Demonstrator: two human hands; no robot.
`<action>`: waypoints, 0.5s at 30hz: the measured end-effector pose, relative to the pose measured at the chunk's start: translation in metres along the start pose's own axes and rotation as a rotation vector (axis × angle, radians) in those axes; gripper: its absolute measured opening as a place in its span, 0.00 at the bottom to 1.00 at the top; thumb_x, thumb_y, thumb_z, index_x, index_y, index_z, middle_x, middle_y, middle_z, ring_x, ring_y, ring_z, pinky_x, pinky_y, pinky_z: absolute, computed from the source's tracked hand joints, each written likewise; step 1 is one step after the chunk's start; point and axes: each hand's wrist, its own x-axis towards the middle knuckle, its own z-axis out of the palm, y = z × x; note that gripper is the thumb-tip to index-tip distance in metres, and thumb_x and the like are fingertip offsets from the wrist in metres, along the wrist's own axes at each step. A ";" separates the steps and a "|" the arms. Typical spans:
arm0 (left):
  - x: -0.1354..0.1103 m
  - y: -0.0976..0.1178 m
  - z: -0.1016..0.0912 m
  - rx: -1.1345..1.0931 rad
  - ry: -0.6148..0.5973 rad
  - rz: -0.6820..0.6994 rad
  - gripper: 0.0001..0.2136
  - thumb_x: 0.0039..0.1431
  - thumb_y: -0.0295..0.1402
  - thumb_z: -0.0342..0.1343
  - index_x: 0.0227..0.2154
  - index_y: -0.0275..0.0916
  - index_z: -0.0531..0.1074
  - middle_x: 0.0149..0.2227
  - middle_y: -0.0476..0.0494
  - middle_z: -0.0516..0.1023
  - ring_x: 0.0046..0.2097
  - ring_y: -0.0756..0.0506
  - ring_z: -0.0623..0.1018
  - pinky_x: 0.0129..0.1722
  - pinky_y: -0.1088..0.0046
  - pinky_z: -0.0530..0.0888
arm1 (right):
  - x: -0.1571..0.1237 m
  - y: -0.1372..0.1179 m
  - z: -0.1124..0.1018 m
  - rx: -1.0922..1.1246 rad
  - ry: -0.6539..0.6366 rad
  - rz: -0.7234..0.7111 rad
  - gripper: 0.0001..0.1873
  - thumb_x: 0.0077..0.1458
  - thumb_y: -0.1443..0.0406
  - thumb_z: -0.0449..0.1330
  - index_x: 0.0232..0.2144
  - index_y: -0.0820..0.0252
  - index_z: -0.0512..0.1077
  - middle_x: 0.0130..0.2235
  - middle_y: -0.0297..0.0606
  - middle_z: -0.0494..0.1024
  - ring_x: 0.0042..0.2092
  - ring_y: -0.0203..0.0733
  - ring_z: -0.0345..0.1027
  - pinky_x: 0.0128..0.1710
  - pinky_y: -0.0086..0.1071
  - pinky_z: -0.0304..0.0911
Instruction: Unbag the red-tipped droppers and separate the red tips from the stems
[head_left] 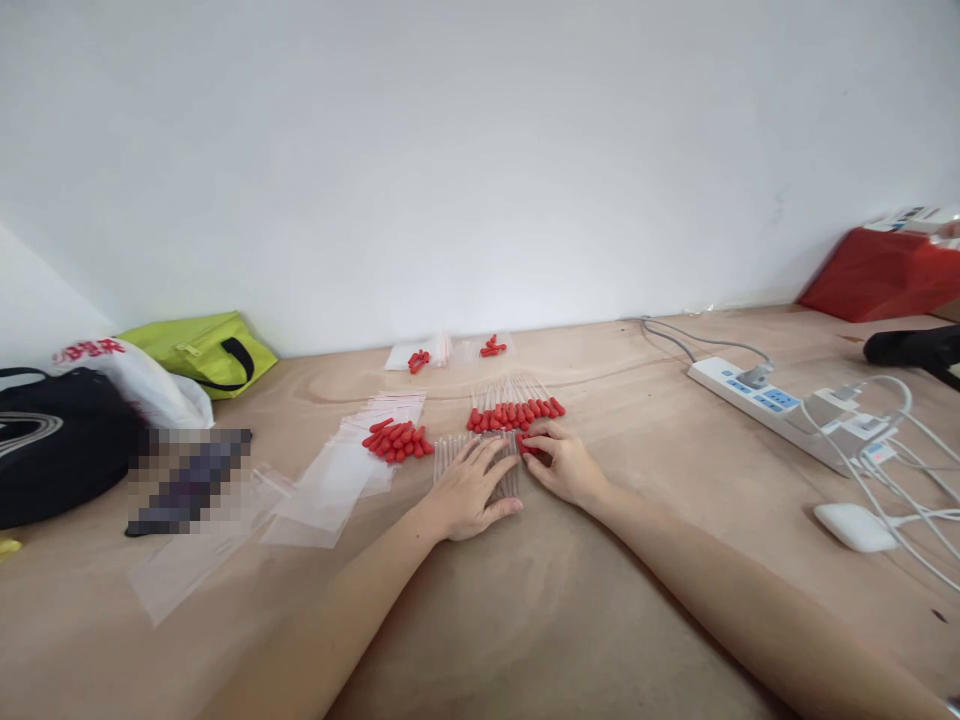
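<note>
My left hand (472, 490) lies flat, fingers stretched, over a row of thin clear tubes (448, 455) and covers part of them. At the row's right end, my right hand (562, 464) has its fingers closed on a red rubber bulb (523, 440), which they partly hide. Just beyond lies a row of clear droppers with red bulbs (514, 413), their bulbs toward me and their stems pointing away. A loose pile of red bulbs (397, 440) sits left of my left hand, partly on fanned-out clear zip bags (319, 500).
Small bags with red bulbs (418, 361) lie near the wall. On the right are a white power strip (772, 410), cables and a white adapter (856, 527). A lime-green bag (199, 345), a white plastic bag (154, 375) and a black bag (67, 450) stand left.
</note>
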 end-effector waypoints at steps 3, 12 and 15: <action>-0.002 0.000 -0.001 0.003 0.010 -0.012 0.28 0.54 0.51 0.43 0.52 0.37 0.60 0.55 0.33 0.59 0.58 0.37 0.57 0.56 0.53 0.56 | -0.001 0.000 -0.002 0.000 0.053 0.009 0.08 0.49 0.69 0.54 0.31 0.60 0.72 0.35 0.41 0.72 0.39 0.40 0.67 0.40 0.34 0.66; 0.007 -0.002 0.001 -0.027 0.005 0.020 0.22 0.58 0.43 0.44 0.53 0.40 0.59 0.59 0.37 0.55 0.60 0.40 0.53 0.58 0.53 0.51 | -0.003 -0.003 -0.011 -0.092 0.052 0.054 0.10 0.50 0.69 0.52 0.35 0.61 0.70 0.37 0.41 0.73 0.39 0.40 0.68 0.40 0.34 0.65; 0.006 -0.004 -0.001 -0.035 -0.004 0.038 0.21 0.58 0.38 0.45 0.54 0.41 0.58 0.59 0.39 0.56 0.60 0.41 0.54 0.59 0.54 0.51 | -0.003 -0.002 -0.012 -0.094 0.088 0.075 0.11 0.50 0.69 0.51 0.36 0.60 0.70 0.36 0.40 0.73 0.40 0.40 0.68 0.41 0.34 0.65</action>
